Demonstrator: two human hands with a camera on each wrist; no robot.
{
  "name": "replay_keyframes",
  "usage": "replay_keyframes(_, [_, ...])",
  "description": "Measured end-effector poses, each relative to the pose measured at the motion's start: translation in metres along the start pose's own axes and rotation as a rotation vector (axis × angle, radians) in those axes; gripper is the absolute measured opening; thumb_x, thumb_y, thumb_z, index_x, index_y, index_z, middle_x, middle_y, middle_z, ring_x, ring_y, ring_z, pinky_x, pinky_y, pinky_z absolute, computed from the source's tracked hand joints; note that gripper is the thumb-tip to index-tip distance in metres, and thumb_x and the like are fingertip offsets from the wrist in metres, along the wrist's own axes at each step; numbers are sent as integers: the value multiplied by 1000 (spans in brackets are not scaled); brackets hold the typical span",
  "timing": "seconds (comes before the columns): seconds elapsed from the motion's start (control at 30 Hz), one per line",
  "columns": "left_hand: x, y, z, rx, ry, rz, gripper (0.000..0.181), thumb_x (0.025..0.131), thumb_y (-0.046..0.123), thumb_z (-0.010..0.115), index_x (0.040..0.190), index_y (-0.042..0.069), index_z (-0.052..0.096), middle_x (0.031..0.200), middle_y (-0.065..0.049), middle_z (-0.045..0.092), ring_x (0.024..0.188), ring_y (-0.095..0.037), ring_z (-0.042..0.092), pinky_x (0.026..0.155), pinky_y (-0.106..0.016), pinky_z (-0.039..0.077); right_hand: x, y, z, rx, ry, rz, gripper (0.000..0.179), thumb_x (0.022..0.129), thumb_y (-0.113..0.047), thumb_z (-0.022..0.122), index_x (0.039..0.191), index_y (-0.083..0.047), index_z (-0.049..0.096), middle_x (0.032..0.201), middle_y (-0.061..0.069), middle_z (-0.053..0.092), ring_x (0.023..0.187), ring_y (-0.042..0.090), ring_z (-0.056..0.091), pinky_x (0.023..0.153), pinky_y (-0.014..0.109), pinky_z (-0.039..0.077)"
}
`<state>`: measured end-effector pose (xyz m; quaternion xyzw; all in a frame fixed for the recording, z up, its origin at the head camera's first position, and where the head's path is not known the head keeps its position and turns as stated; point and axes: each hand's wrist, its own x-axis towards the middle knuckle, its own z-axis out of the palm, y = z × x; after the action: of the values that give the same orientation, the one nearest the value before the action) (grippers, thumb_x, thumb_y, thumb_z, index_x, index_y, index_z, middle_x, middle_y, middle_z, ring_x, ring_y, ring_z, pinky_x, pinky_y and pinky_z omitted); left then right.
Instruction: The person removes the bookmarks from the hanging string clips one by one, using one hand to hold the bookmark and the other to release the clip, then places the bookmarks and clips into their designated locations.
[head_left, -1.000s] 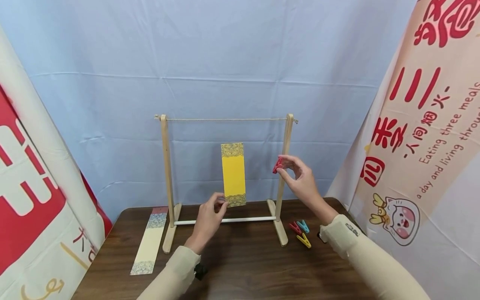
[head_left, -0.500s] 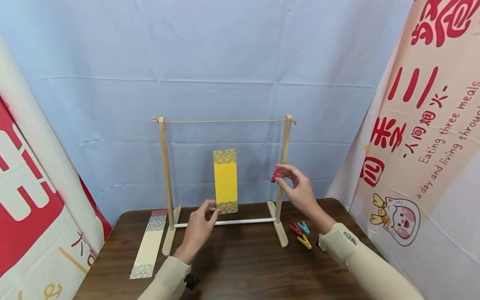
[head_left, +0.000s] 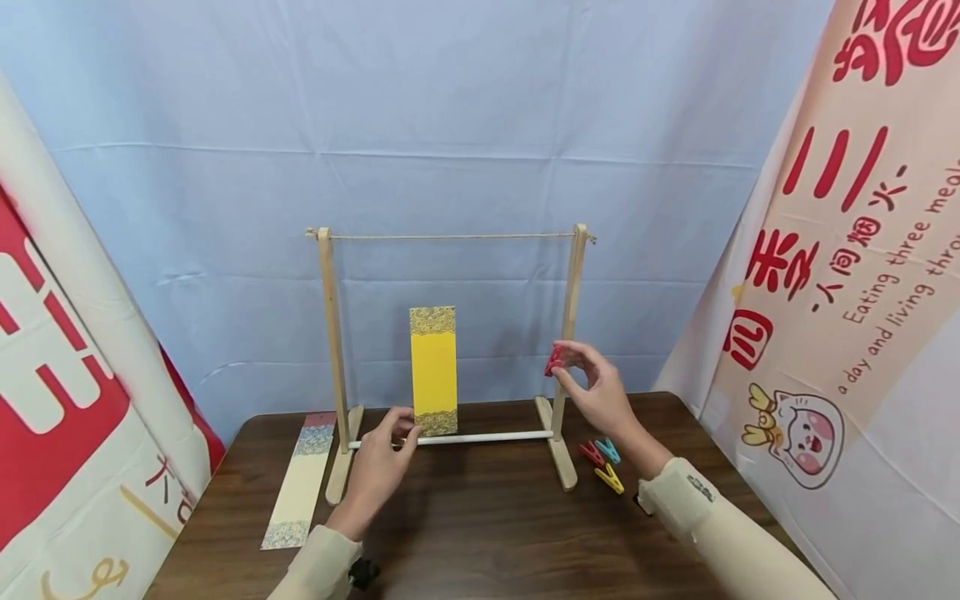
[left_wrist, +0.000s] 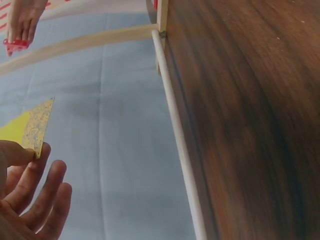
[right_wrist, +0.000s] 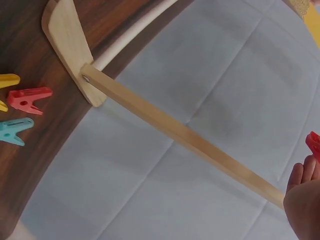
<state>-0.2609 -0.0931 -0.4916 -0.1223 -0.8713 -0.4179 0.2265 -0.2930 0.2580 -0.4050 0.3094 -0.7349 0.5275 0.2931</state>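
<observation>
My left hand (head_left: pixel 382 462) pinches the lower left corner of a yellow bookmark-like card (head_left: pixel 434 371) with patterned bands at both ends. The card stands upright in the air, below the string of the wooden frame. In the left wrist view its patterned end (left_wrist: pixel 37 125) sits between thumb and forefinger. Near the frame's right post, my right hand (head_left: pixel 600 396) pinches a red clothespin (head_left: pixel 554 360) between thumb and fingers. That same red clothespin (right_wrist: pixel 313 143) shows at the edge of the right wrist view. A string (head_left: pixel 450 237) runs between the tops of the two posts.
A cream patterned card (head_left: pixel 300 483) lies on the table (head_left: pixel 487 533) beside the frame's left foot. Right of the other foot lie red (head_left: pixel 591 453), blue (head_left: pixel 607 451) and yellow (head_left: pixel 610 478) clothespins. A white bar (head_left: pixel 487 437) joins the posts (head_left: pixel 570 300) low down.
My left hand has moved left and down with the yellow card, which now stands straighter. My right hand has come down slightly, still pinching the red clothespin.
</observation>
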Motion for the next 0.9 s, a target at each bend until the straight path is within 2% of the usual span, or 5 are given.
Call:
replay_keyframes(0.2, [-6,-6,-8,8,10,-10,22,103,13,75,124,14,69,96,6,78,88,-14,75,78,-37,63,-7,-13,0,17,2,5,42,93,21,69,134,12,63,109,32,67,98,21,68,92,16,54])
replay_keyframes(0.4, [-14,-15,-19,30,37,-8,21,102,11,76,122,12,69,95,6,78,84,-14,74,75,-37,61,-15,8,-1,-3,14,32,42,93,20,71,134,11,64,113,32,67,98,18,67,93,18,55])
replay_keyframes(0.5, [-19,-19,-25,43,36,-35,21,102,11,76,121,13,69,94,7,77,83,-13,72,77,-38,60,-20,20,-2,-17,28,44,43,92,19,73,133,9,65,116,29,68,99,15,67,93,17,55])
replay_keyframes(0.7, [-25,-28,-38,83,18,-79,23,103,12,74,125,10,68,97,2,78,84,-16,71,79,-41,58,-27,27,-6,-2,27,70,41,94,13,75,133,8,66,122,23,70,101,13,67,93,17,55])
replay_keyframes(0.9, [-31,-35,-48,105,3,-103,26,103,12,74,127,8,67,99,0,80,87,-19,74,81,-48,61,-33,29,-7,-13,27,78,41,93,16,74,133,11,64,117,26,70,100,14,67,93,15,53])
